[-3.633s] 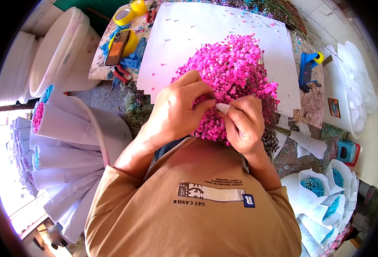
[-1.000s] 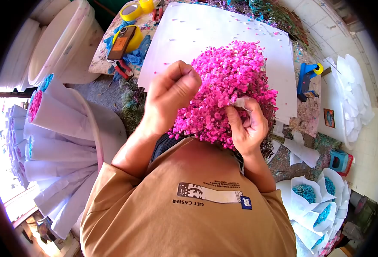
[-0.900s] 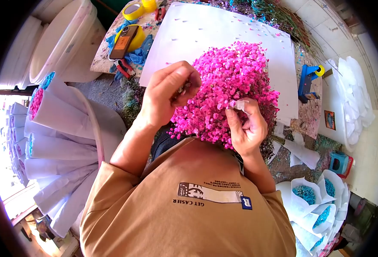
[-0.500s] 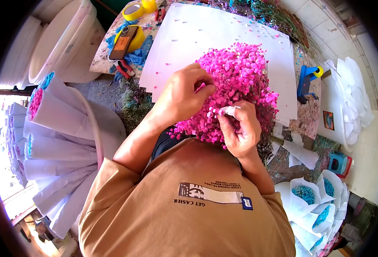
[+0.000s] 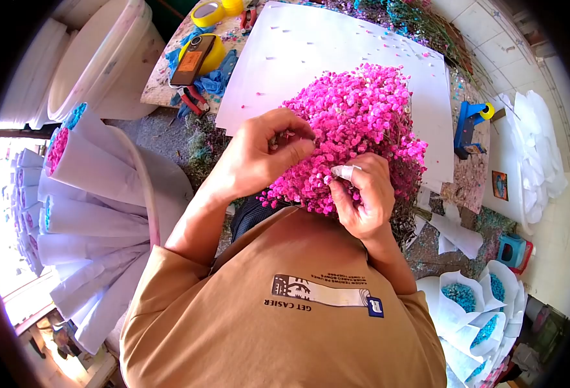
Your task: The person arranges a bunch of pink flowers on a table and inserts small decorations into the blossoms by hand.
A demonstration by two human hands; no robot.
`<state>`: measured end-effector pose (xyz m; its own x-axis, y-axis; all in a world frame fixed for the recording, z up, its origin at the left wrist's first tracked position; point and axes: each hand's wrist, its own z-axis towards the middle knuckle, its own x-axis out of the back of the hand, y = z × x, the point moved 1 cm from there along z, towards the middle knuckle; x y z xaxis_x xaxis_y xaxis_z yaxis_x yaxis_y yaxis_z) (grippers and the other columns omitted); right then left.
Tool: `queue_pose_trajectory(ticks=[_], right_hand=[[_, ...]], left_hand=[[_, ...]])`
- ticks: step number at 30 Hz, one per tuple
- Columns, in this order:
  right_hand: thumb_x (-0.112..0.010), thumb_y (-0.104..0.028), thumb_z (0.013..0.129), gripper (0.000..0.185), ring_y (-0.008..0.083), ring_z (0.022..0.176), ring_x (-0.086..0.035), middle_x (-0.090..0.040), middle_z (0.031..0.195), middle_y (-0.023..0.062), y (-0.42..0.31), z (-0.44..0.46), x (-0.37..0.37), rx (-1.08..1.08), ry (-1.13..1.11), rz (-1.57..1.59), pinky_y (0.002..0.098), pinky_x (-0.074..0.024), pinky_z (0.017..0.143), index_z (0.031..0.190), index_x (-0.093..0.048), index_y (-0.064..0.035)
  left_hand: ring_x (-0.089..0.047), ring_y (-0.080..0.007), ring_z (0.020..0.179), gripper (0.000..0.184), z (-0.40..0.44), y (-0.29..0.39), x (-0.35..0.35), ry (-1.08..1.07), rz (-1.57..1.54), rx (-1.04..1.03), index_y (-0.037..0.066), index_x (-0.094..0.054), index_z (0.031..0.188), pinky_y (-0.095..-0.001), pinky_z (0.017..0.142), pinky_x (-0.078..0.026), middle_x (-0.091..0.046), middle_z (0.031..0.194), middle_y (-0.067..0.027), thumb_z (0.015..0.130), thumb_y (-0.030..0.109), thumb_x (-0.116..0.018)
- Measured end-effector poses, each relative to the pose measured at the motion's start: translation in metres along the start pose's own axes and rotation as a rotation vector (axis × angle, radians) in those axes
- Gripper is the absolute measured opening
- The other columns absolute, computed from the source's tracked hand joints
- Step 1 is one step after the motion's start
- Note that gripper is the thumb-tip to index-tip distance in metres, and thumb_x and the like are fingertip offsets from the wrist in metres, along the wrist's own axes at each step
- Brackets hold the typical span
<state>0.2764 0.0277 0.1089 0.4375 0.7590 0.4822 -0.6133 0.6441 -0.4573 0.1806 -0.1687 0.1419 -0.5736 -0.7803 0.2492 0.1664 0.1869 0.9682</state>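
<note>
Pink flowers (image 5: 362, 107) bunch densely over the table's (image 5: 162, 83) near edge, blocking white paper (image 5: 291, 58); right hand (image 5: 369, 197) pinches them, left hand (image 5: 262, 155) curled, grip unclear; phone (image 5: 191, 61) near left edge.

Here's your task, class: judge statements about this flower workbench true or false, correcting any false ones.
1. The right hand has a white wrapping on one finger. True.
2. The flower bunch is yellow. False: the flower bunch is pink.
3. The blue dispenser stands right of the white sheets. True.
4. The phone lies on the white sheets. False: the phone lies over a yellow roll.
5. White-wrapped blue flowers appear at lower right. True.
</note>
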Motion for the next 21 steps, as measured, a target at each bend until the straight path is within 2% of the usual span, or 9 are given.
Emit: queue_pose_trajectory(ticks=[5, 7, 10, 11, 13, 14, 15, 18, 21], right_hand=[[-0.080, -0.003, 0.077, 0.030, 0.0268, 0.075, -0.064, -0.068, 0.085, 0.0075, -0.002, 0.000, 0.000, -0.012, -0.008, 0.003, 0.0423, -0.0478, 0.078, 0.102, -0.064, -0.0049], [-0.080, -0.002, 0.077, 0.030, 0.0265, 0.075, -0.064, -0.068, 0.085, 0.0075, -0.002, 0.000, 0.000, -0.019, -0.013, 0.004, 0.0422, -0.0479, 0.078, 0.102, -0.064, -0.0051], [-0.080, -0.002, 0.076, 0.029, 0.0261, 0.075, -0.064, -0.068, 0.085, 0.0075, -0.002, -0.001, -0.001, -0.011, -0.007, 0.012, 0.0419, -0.0480, 0.079, 0.101, -0.065, -0.0052], [-0.080, -0.002, 0.076, 0.029, 0.0261, 0.075, -0.064, -0.068, 0.085, 0.0075, -0.002, -0.001, 0.000, -0.008, -0.007, 0.012, 0.0418, -0.0480, 0.079, 0.101, -0.065, -0.0051], [-0.080, -0.003, 0.077, 0.028, 0.0261, 0.074, -0.064, -0.068, 0.085, 0.0075, -0.002, -0.001, 0.000, -0.005, -0.007, 0.013, 0.0418, -0.0481, 0.079, 0.101, -0.065, -0.0050], [-0.079, -0.003, 0.077, 0.028, 0.0261, 0.074, -0.064, -0.068, 0.085, 0.0074, -0.002, -0.001, 0.000, 0.000, -0.015, 0.015, 0.0417, -0.0481, 0.079, 0.101, -0.065, -0.0047], [-0.079, -0.003, 0.077, 0.027, 0.0260, 0.074, -0.064, -0.068, 0.084, 0.0074, -0.002, -0.001, 0.000, 0.005, -0.022, 0.015, 0.0417, -0.0482, 0.079, 0.101, -0.065, -0.0045], [-0.079, -0.004, 0.078, 0.027, 0.0260, 0.074, -0.064, -0.068, 0.084, 0.0076, -0.001, -0.003, -0.001, 0.005, -0.020, 0.016, 0.0417, -0.0482, 0.080, 0.101, -0.065, -0.0041], [-0.079, -0.004, 0.077, 0.027, 0.0258, 0.074, -0.064, -0.068, 0.085, 0.0078, 0.001, -0.004, -0.002, 0.010, -0.018, 0.023, 0.0417, -0.0480, 0.080, 0.100, -0.065, -0.0040]], left_hand=[[-0.056, -0.0080, 0.080, 0.014, 0.002, -0.004, -0.005, 0.065, 0.166, -0.085, 0.000, -0.068, 0.102, -0.0256, 0.069, -0.045, -0.061, 0.083, 0.0002, 0.089, 0.002, -0.069], [-0.054, -0.0103, 0.076, 0.011, 0.001, -0.009, -0.003, 0.112, 0.030, -0.001, 0.001, -0.067, 0.100, -0.0274, 0.066, -0.046, -0.058, 0.080, -0.0017, 0.091, 0.007, -0.069], [-0.043, -0.0048, 0.067, 0.019, 0.009, -0.006, 0.003, 0.128, -0.393, 0.211, 0.004, -0.064, 0.099, -0.0230, 0.058, -0.033, -0.052, 0.078, 0.0047, 0.101, 0.022, -0.060], [-0.043, -0.0048, 0.067, 0.019, 0.012, -0.005, 0.004, 0.129, -0.392, 0.211, 0.004, -0.064, 0.099, -0.0230, 0.058, -0.033, -0.052, 0.078, 0.0047, 0.101, 0.022, -0.060], [-0.033, -0.0030, 0.060, 0.016, 0.019, -0.006, 0.003, 0.003, -0.501, 0.298, 0.007, -0.062, 0.091, -0.0227, 0.053, -0.024, -0.044, 0.071, 0.0077, 0.099, 0.021, -0.058], [-0.041, -0.0035, 0.062, 0.019, 0.021, -0.013, 0.004, -0.011, -0.422, 0.348, 0.004, -0.066, 0.094, -0.0225, 0.055, -0.031, -0.052, 0.074, 0.0060, 0.099, 0.022, -0.060], [-0.041, -0.0035, 0.062, 0.019, 0.022, -0.017, 0.002, -0.013, -0.421, 0.348, 0.004, -0.066, 0.094, -0.0225, 0.055, -0.031, -0.052, 0.074, 0.0060, 0.099, 0.022, -0.060], [-0.058, -0.0073, 0.076, 0.021, 0.025, -0.020, 0.003, -0.158, -0.061, 0.161, -0.001, -0.071, 0.103, -0.0247, 0.066, -0.046, -0.067, 0.086, -0.0008, 0.095, 0.018, -0.067], [-0.056, -0.0072, 0.073, 0.017, 0.026, -0.021, 0.005, -0.194, 0.020, 0.088, -0.001, -0.070, 0.101, -0.0246, 0.064, -0.045, -0.065, 0.084, -0.0001, 0.094, 0.014, -0.066]])
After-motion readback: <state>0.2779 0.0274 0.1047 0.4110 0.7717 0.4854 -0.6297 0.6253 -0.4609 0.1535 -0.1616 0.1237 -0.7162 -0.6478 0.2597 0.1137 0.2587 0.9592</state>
